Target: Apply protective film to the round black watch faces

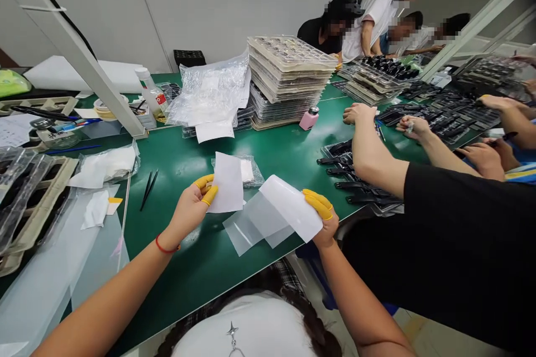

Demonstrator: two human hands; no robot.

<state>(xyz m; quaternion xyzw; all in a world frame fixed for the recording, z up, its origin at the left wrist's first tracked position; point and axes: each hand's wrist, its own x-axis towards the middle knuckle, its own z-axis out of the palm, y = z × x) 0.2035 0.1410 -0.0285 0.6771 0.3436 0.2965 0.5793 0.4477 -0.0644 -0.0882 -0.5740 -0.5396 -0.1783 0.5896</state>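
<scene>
My left hand (200,194), with yellow finger cots on its fingertips, is closed on a small white paper sheet (229,184) held upright above the table. In my right hand (324,216), also wearing yellow finger cots, is a curled white backing sheet (288,206). Translucent film sheets (253,222) hang below and to the left of that backing sheet; whether they are joined to it I cannot tell. Behind the paper, a clear plastic bag (251,171) with white content lies on the green table (167,201). Black tweezers (149,189) rest left of my left hand.
A tall stack of plastic trays (288,78) stands at the back, beside a pink bottle (309,118) and a heap of clear bags (213,89). At right, a co-worker's arm (368,139) reaches over trays of black straps (355,184). Trays and film sheets (54,251) lie at left.
</scene>
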